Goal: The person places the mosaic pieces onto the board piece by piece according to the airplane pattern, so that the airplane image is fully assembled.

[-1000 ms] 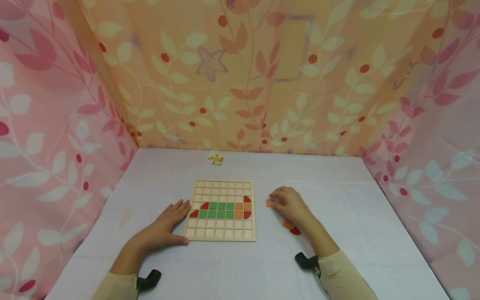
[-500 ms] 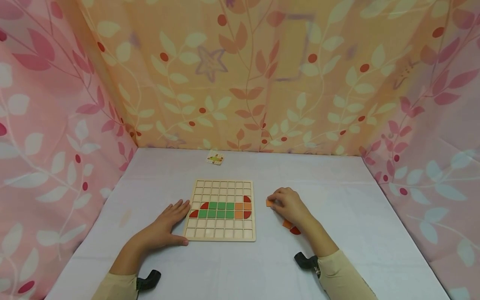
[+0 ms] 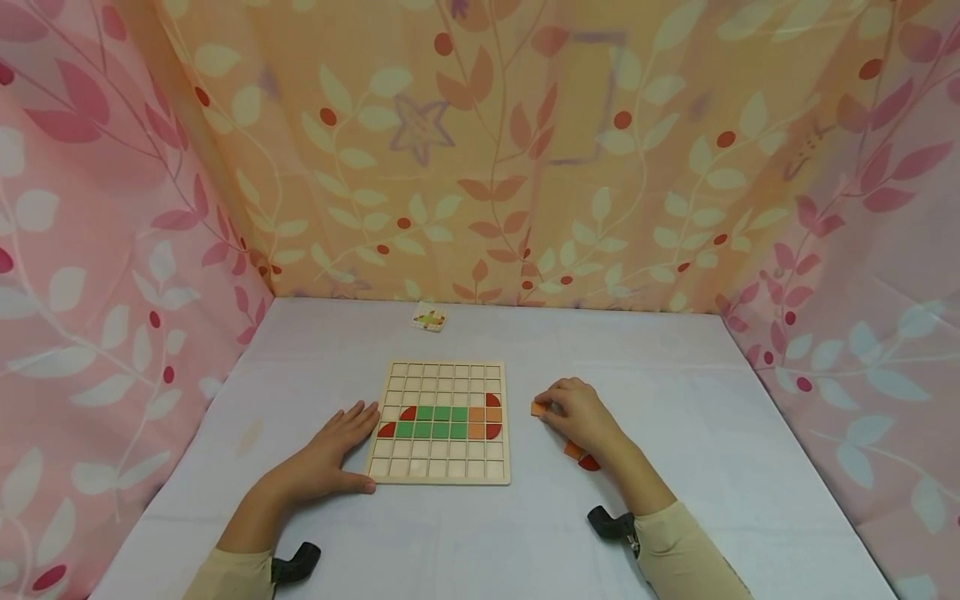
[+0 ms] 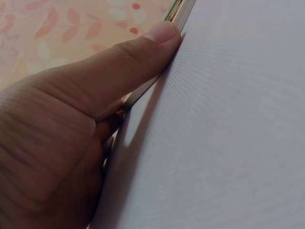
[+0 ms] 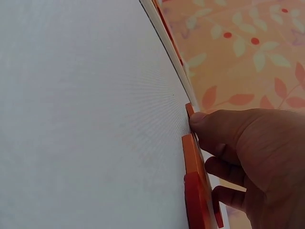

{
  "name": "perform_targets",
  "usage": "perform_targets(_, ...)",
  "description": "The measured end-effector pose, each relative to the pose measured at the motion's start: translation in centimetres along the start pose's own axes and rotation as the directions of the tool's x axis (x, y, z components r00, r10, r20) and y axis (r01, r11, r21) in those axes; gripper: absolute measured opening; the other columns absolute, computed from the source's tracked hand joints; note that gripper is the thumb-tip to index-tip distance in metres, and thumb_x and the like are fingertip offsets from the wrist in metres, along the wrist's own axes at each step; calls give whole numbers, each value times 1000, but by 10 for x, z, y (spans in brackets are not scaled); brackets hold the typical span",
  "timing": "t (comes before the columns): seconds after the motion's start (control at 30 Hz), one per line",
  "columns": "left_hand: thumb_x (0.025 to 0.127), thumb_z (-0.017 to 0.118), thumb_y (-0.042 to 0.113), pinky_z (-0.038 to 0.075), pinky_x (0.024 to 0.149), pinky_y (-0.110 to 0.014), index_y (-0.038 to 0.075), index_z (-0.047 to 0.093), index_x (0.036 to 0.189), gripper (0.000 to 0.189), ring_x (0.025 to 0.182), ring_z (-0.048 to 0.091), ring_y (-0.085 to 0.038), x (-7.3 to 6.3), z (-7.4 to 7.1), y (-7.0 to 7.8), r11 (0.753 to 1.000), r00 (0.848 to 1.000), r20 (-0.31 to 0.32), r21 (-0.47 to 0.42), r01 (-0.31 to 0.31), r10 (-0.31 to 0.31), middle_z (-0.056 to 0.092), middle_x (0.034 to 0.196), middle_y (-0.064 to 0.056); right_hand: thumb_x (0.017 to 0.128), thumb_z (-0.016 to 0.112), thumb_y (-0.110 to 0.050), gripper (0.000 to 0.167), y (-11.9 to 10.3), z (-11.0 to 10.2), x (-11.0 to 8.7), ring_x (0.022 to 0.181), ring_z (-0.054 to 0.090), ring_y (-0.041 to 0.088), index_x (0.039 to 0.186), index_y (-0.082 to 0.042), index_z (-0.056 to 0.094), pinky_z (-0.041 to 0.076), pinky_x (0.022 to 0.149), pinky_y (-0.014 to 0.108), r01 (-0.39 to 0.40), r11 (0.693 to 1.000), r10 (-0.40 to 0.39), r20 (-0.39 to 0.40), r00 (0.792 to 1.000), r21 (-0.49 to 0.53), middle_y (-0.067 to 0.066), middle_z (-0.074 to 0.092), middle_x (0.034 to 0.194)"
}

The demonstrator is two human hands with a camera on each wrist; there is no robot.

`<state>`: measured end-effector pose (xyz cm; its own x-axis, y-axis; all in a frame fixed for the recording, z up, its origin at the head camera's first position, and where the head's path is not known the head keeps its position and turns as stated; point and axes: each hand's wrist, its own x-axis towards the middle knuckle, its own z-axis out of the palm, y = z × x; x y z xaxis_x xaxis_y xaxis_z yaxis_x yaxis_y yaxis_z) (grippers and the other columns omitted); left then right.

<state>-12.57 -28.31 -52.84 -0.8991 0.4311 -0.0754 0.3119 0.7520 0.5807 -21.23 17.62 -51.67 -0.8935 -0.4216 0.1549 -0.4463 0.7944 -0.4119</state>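
A wooden grid board (image 3: pixel 438 468) lies on the table, with green, orange and red tiles forming a shape across its middle rows. My left hand (image 3: pixel 326 458) rests along its left edge, fingers spread and fairly straight, thumb by the near corner. In the left wrist view the thumb (image 4: pixel 159 36) lies against the board's side. Right of the board, my right hand (image 3: pixel 581 414) pinches a small orange square tile (image 3: pixel 537 409) between thumb and fingertips. Under that hand's near side lie another orange tile (image 3: pixel 573 450) and a red quarter-round tile (image 3: pixel 588 462), partly covered in the head view.
A small card with a coloured pattern (image 3: pixel 429 317) lies beyond the board near the table's back edge. The table has a white cloth (image 3: pixel 465 542). Flowered curtains (image 3: pixel 480 167) close in the back and both sides. Black camera mounts (image 3: pixel 296 564) sit at both wrists.
My right thumb and fingertips have drawn in slightly on the orange tile, which has barely shifted. My left hand and the board stay as they were.
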Motion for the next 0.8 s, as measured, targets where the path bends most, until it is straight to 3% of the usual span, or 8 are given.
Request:
perform_targets(0.33,69,86,60,0,129,-47,13,27,163,121,160,5,-30,-1,-1,2,1000,1000,-3,-4,-7,7,17,172,-1,90,80,-24,23,-6,-8,0,109,59,18,112,-22,79,53,97,45,-23,994,24,-1,1000,106,-8,69,106)
perform_targets(0.67,70,85,62,3,127,-56,11,27,163,121,159,7,-34,2,0,3,1000,1000,-13,5,-28,28,18,172,-5,90,80,-22,21,-21,-23,1,106,58,16,110,-22,79,52,96,42,74,992,-69,-56,996,103,-10,68,102)
perform_targets(0.8,70,84,64,-1,129,-47,13,26,163,121,160,6,-30,1,1,0,1000,1000,-9,11,-16,16,17,172,-1,90,81,-24,21,-28,-25,5,106,57,15,111,-23,79,52,95,40,86,991,-80,-58,995,107,-11,68,103)
